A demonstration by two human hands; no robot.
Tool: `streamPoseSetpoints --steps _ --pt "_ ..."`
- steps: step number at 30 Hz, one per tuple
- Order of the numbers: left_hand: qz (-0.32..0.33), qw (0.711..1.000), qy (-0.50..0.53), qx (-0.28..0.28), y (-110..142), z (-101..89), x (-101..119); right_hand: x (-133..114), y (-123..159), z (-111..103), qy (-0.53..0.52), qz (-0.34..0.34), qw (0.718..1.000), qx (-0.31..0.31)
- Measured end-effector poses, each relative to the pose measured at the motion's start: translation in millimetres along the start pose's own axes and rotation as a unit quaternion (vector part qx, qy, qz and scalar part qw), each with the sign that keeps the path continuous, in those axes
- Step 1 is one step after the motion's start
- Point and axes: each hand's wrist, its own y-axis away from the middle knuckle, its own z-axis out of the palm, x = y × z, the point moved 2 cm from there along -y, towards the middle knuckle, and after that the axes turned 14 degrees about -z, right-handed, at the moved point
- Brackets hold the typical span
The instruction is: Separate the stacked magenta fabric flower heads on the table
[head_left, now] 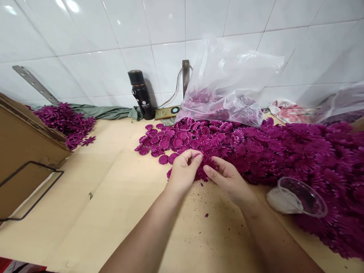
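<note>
My left hand (184,168) is closed, its thumb and fingertips pinched at the left edge of a purple artificial flower piece (207,162). From the other side, my right hand (229,178) has its thumb and curled fingers around the same piece. Its exact shape is partly covered by my fingers and blends with the purple behind it. Right behind both hands lies a large heap of purple flower pieces (244,151), round with toothed edges, spreading far to the right. Small purple scraps (206,215) are scattered on the tabletop (113,189) between my forearms.
A clear plastic tub (318,201) with something whitish tilts against the heap. Behind stand a black flask (143,96), a gold device (167,112) and a plastic bag (224,87). At left are a cardboard box (28,140), a black wire frame (42,195) and star-shaped purple pieces (68,123).
</note>
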Motion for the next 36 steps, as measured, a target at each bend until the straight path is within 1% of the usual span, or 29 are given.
streamPoseSetpoints --steps 2,4,5,8,9,11,14,16,22,25,29,32,34,36 --pt "0.003 1.000 0.007 0.012 -1.1 -1.9 -0.8 -0.6 0.7 2.2 -0.006 0.007 1.000 -0.018" --pt "0.011 1.000 -0.001 0.011 -1.0 -2.7 -0.3 0.5 0.9 2.3 0.000 0.014 1.000 -0.019" --pt "0.015 1.000 -0.009 0.001 -0.5 -2.5 0.3 1.2 0.7 1.5 0.002 0.015 1.000 -0.013" --pt "0.015 0.998 -0.039 -0.052 1.5 -0.2 2.2 3.0 -0.7 -2.2 0.006 0.018 1.000 0.018" --pt "0.021 0.997 -0.052 -0.061 1.8 0.1 2.8 3.2 -1.4 -3.3 0.006 0.019 1.000 0.023" --pt "0.054 0.994 -0.083 -0.046 1.5 -1.1 4.4 3.1 -2.3 -4.1 0.005 0.015 1.000 0.024" --pt "0.115 0.986 -0.121 0.007 -0.6 -5.3 6.3 3.8 -2.1 -3.1 0.010 0.016 1.000 0.003" --pt "0.127 0.983 -0.133 0.022 -1.7 -7.3 6.2 5.3 -1.3 -2.1 0.016 0.021 1.000 -0.007" --pt "0.095 0.983 -0.152 0.031 -0.4 -8.4 4.4 7.0 -0.5 -0.4 0.002 0.019 1.000 -0.011" --pt "0.098 0.980 -0.169 0.047 0.7 -8.0 4.5 6.2 -0.1 -0.9 0.007 0.023 1.000 -0.005" --pt "0.078 0.981 -0.167 0.066 0.7 -7.3 3.2 7.2 0.3 -2.9 0.009 0.029 0.999 0.018" --pt "0.075 0.977 -0.183 0.082 0.6 -7.2 1.7 8.8 0.3 -3.8 0.006 0.029 0.998 0.047" --pt "0.070 0.977 -0.185 0.085 0.2 -7.5 0.1 8.1 0.1 -3.8 0.008 0.008 0.998 0.068" --pt "0.052 0.984 -0.156 0.075 -0.6 -7.7 -1.6 6.2 -0.2 -3.4 0.011 -0.015 0.997 0.077"
